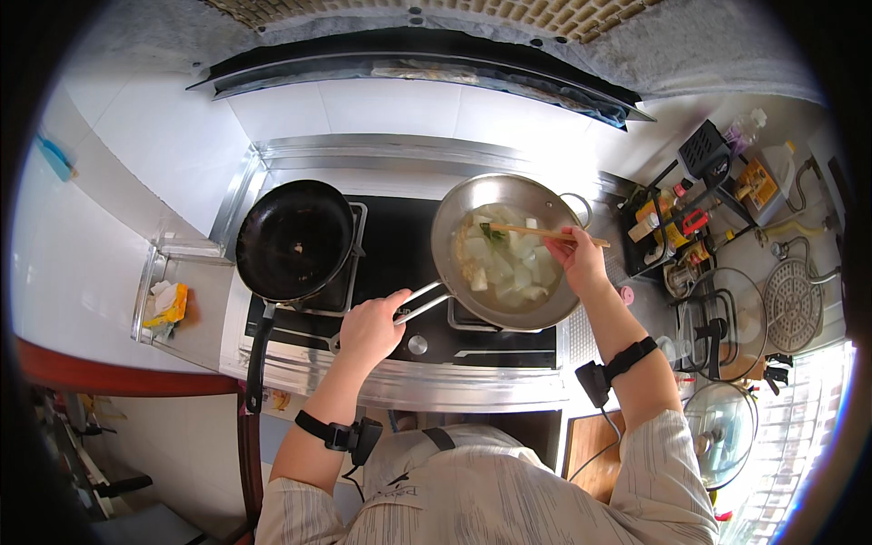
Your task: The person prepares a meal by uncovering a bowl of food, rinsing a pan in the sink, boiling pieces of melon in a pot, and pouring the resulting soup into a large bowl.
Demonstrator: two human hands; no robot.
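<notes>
My left hand [371, 327] is closed around the metal handle [424, 302] of a wide stainless steel wok [452, 204] on the right burner. Chopsticks [521, 230] are held in my right hand [580, 262] over the wok's right side. Their tips touch a small bunch of green leaves [492, 233] in the food. Pale, translucent chunks [521, 271] that look like a cooked vegetable lie in clear liquid, with yellowish bits along the left. A small loop handle [579, 208] sticks out at the wok's far right rim.
A black frying pan [294, 238] occupies the left burner of the black gas stove [398, 238], its handle [259, 361] over the front edge. Bottles [671, 231] crowd a rack at right, near glass lids [722, 422]. A range hood [422, 65] spans the back. An orange packet [165, 304] lies left.
</notes>
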